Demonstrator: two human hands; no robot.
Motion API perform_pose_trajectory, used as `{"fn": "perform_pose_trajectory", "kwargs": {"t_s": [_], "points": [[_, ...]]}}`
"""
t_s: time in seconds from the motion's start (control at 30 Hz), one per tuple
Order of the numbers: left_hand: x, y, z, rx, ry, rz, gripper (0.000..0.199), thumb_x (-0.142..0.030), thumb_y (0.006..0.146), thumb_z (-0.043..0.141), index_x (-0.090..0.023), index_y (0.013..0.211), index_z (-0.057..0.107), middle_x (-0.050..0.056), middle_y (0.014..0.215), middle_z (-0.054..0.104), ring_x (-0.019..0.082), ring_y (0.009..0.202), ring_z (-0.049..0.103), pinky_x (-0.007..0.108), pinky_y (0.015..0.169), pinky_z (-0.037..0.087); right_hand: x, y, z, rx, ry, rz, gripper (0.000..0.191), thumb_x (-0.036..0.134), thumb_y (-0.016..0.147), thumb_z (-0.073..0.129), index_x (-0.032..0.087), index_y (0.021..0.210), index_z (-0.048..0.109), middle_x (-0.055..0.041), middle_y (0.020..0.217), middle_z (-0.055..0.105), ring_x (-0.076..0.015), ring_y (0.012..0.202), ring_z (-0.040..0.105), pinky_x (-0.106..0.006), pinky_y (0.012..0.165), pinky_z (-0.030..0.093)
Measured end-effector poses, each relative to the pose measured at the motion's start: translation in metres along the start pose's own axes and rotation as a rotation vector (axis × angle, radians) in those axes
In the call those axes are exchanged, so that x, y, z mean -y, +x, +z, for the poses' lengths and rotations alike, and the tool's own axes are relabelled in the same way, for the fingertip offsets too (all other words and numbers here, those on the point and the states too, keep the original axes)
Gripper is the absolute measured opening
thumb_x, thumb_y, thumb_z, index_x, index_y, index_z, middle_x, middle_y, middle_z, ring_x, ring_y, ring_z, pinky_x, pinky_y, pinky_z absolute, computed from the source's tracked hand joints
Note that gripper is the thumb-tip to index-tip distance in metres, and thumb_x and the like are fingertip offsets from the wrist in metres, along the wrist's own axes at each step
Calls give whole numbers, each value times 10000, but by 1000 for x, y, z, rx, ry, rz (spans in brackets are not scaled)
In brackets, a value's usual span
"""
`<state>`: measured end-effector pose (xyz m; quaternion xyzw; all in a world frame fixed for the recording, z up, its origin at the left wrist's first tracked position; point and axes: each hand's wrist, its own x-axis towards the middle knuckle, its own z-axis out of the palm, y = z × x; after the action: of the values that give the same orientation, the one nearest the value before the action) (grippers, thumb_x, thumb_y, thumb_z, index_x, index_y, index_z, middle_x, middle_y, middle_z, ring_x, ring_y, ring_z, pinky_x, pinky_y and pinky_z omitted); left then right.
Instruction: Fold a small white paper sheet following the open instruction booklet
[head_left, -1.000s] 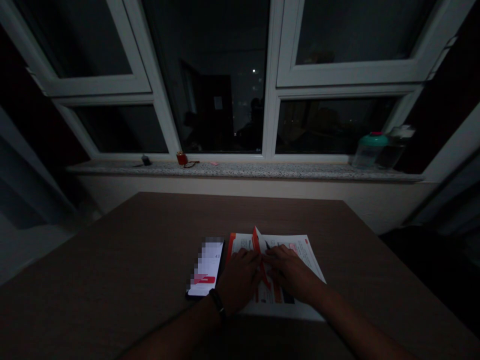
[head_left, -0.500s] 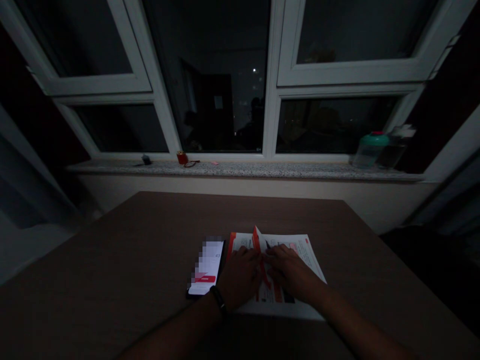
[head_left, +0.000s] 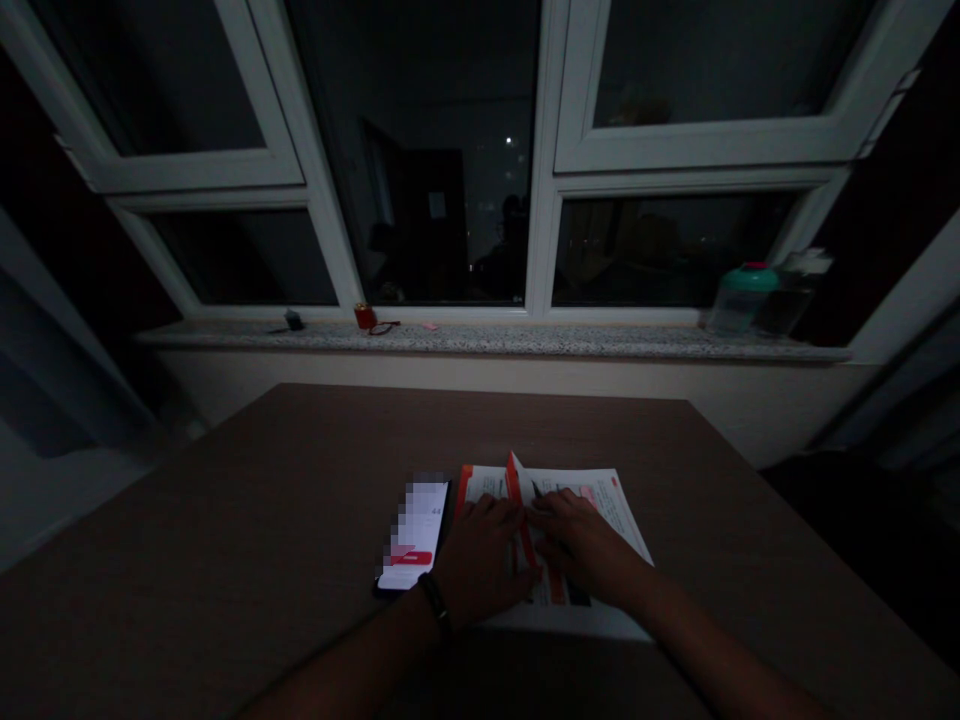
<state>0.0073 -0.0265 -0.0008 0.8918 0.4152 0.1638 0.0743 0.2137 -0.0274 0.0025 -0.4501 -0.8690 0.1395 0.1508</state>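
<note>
A printed sheet or thin booklet (head_left: pixel 626 525) with white and orange-red areas lies on the table. A narrow folded ridge (head_left: pixel 514 480) stands up from it between my hands. My left hand (head_left: pixel 484 560), with a dark band at its wrist, rests on the left part, fingers forward and thumb stretched toward the ridge. On the ridge's right side lies my right hand (head_left: pixel 581 540), fingers laid on the paper and fingertips close against the fold. Both hands look open, though dim light blurs the fingertips. A lit phone (head_left: pixel 420 535) lies just left of my left hand.
The brown table (head_left: pixel 225 520) reaches toward a stone windowsill (head_left: pixel 480 340). On the sill stand a small red jar (head_left: pixel 364 316), a small dark bottle (head_left: pixel 292 319) and a teal-topped container (head_left: pixel 742 298) beside a clear bottle (head_left: pixel 795 292). Dark windows rise behind.
My left thumb has moved right and spread out across the lower part of the ridge. My right hand, the paper and the phone stay nearly in place.
</note>
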Motion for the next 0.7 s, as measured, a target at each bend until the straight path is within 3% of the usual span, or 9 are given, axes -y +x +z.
{"fn": "perform_pose_trajectory", "kwargs": {"t_s": [0.13, 0.3, 0.5, 0.7], "points": [[0, -1, -2, 5, -20, 22, 616, -437, 760, 755, -216, 1293, 541, 64, 1282, 569, 297, 1148, 471, 456, 993, 394, 0, 0, -1, -3, -2, -4, 498, 186, 898, 552, 290, 1384, 526, -89, 1271, 565, -277, 1149, 458, -438, 995, 368], [-3, -1, -3, -5, -23, 8, 426, -389, 879, 664, -216, 1255, 564, 58, 1211, 595, 265, 1109, 494, 424, 980, 405, 1, 1, -2, 2, -5, 1, 485, 190, 906, 550, 289, 1380, 531, -90, 1266, 568, -276, 1140, 461, -436, 992, 361], [-5, 0, -3, 1, -4, -2, 338, -299, 922, 595, -225, 1251, 570, 53, 1210, 592, 260, 1118, 487, 417, 976, 403, 1, 1, 0, -3, 11, 1, 487, 166, 900, 538, 287, 1372, 538, -89, 1239, 575, -273, 1134, 470, -440, 999, 355], [-8, 2, -2, 1, 9, -27, 407, -378, 856, 669, -209, 1216, 585, 69, 1192, 601, 291, 1104, 494, 447, 955, 401, 1, 1, -1, -5, 10, -3, 468, 172, 914, 532, 281, 1369, 542, -85, 1261, 573, -268, 1145, 462, -424, 997, 359]]}}
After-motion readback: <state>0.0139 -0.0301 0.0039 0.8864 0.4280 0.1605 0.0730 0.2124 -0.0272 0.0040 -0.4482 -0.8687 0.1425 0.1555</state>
